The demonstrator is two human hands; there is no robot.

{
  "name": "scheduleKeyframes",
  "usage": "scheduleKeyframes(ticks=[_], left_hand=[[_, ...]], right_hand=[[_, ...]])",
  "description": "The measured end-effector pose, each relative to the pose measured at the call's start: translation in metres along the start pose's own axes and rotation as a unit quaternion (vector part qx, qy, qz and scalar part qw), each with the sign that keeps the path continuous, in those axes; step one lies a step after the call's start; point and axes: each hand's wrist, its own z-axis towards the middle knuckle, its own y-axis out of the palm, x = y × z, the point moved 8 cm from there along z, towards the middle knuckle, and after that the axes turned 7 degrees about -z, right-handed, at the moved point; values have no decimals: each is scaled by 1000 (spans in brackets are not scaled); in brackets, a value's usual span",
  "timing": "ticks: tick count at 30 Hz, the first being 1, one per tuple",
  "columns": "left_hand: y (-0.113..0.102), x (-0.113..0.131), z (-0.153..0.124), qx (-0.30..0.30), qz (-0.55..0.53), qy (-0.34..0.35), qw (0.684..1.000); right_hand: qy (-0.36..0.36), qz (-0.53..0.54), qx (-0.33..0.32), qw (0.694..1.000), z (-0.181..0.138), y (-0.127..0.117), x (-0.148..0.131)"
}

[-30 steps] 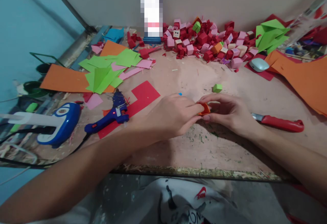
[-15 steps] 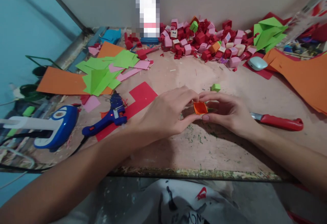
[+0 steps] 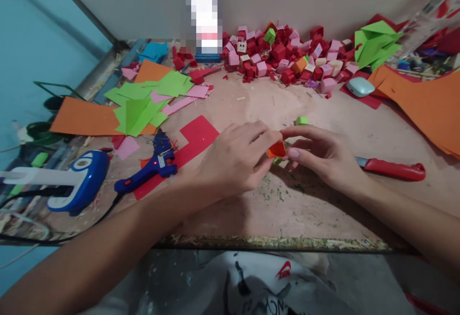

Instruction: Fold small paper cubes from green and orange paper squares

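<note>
Both hands meet at the middle of the worktable [image 3: 323, 209]. My left hand [image 3: 235, 157] and my right hand [image 3: 321, 154] pinch a small orange paper box [image 3: 276, 150] between their fingertips, just above the table. A bit of green shows under the box. A small green cube [image 3: 301, 120] lies just beyond my right hand's fingers. A blue glue gun [image 3: 149, 169] rests on red paper left of my left hand. A red-handled knife [image 3: 393, 169] lies right of my right wrist.
A heap of red, pink and a few green and orange cubes [image 3: 287, 59] lines the back wall. Green and orange sheets [image 3: 140, 104] lie at the left, orange sheets [image 3: 427, 104] and folded green paper [image 3: 375, 42] at the right. A blue-and-white device [image 3: 77, 178] sits at the left edge.
The orange box has been turned between my fingertips, its open face shown half a second ago, now tilted edge-on. Both hands stayed in place; the view drifted slightly.
</note>
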Motion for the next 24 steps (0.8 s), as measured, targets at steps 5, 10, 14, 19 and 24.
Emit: scheduleKeyframes(ticks=[5,10,14,19,24], left_hand=[[3,-3,2,-28,-3,-36,999],[11,-23,1,-67,67,-101,990],[11,-30,0,-75,85,-127,985],[-2,-16,2,-29,74,-80,994],[-9,-5,3,-9,69,-32,997]], right_hand=[[-16,-32,46,998,-1,-6,-1],[-96,-249,107,958,-1,-22,-19],[-214,-412,-36,885,-1,2,-28],[-240,-455,-63,855,-2,9,-18],[-236,-442,-71,863,-2,12,-16]])
